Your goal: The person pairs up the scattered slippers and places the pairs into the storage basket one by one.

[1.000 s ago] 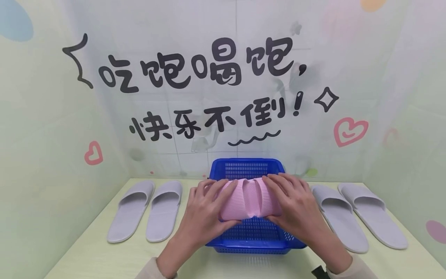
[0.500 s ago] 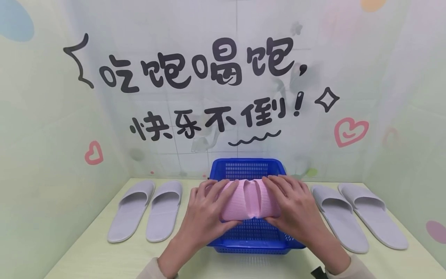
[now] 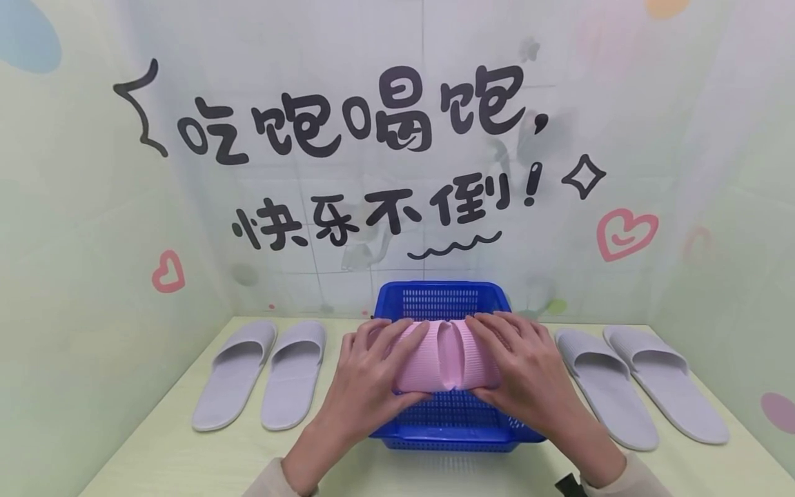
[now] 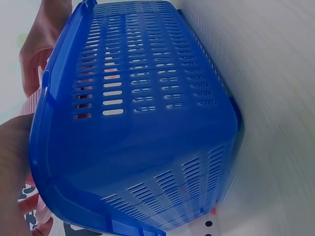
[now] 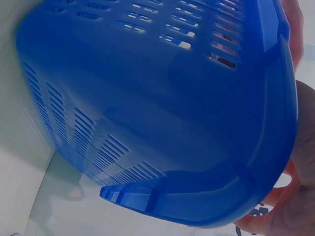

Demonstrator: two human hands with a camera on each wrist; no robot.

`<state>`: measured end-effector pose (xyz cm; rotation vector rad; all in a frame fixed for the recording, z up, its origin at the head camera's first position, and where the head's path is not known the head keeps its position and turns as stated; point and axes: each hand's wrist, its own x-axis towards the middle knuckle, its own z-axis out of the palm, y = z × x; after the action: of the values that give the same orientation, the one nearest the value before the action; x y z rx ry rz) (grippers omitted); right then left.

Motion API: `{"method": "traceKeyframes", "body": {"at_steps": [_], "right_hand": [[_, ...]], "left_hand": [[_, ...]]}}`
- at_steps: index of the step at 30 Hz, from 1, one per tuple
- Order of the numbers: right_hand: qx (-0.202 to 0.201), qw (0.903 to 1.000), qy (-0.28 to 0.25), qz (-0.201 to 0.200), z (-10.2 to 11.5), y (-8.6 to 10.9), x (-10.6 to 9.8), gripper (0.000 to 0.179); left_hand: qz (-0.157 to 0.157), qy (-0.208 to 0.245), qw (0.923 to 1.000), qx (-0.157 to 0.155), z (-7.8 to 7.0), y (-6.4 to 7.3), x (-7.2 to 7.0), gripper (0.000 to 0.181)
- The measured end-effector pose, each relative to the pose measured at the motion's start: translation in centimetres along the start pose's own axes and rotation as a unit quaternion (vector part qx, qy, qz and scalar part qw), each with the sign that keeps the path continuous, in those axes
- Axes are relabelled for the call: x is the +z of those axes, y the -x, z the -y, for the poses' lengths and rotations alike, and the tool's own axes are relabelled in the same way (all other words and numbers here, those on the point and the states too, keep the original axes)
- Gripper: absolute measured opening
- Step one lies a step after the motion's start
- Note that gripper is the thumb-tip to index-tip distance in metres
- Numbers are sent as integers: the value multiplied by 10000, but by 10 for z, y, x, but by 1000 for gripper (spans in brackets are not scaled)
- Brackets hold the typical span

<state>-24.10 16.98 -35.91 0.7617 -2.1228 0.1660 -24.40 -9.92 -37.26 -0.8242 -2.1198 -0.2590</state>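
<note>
In the head view, my left hand (image 3: 365,366) and right hand (image 3: 523,362) grip pink slippers (image 3: 421,362) from both ends, over the blue basket (image 3: 450,436). Two ribbed pink uppers face each other, with a narrow gap between their openings. My thumbs lie along the lower edge and my fingers curl over the top. The soles are hidden. In the left wrist view the basket's side (image 4: 147,137) fills most of the frame, and only part of my left hand (image 4: 12,172) shows past its rim. The right wrist view likewise shows the basket (image 5: 162,108) and part of my right hand (image 5: 302,196).
A pair of grey slippers (image 3: 234,379) lies on the pale table (image 3: 155,449) at the left. Another grey pair (image 3: 673,386) lies at the right, partly behind my right forearm. A printed backdrop (image 3: 397,41) stands close behind the basket.
Between the two pink uppers the gap has narrowed slightly. Both hands keep their grip in nearly the same place; the basket and grey slippers have not moved.
</note>
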Motion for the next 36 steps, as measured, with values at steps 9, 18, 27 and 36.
{"method": "traceKeyframes", "body": {"at_steps": [9,18,27,36], "right_hand": [[42,10000,-18,14,2,1,1,106],[-35,10000,-58,69,2,1,3,108],[-141,9995,-244,161,2,0,4,107],[-264,9990,-328,172,2,0,4,106]], "left_hand": [[72,-56,9999,-53,-2,0,-1,101],[121,117,9999,19,-4,0,-1,104],[125,26,9998,118,-4,1,1,103],[111,38,9997,218,-3,0,1,104]]}}
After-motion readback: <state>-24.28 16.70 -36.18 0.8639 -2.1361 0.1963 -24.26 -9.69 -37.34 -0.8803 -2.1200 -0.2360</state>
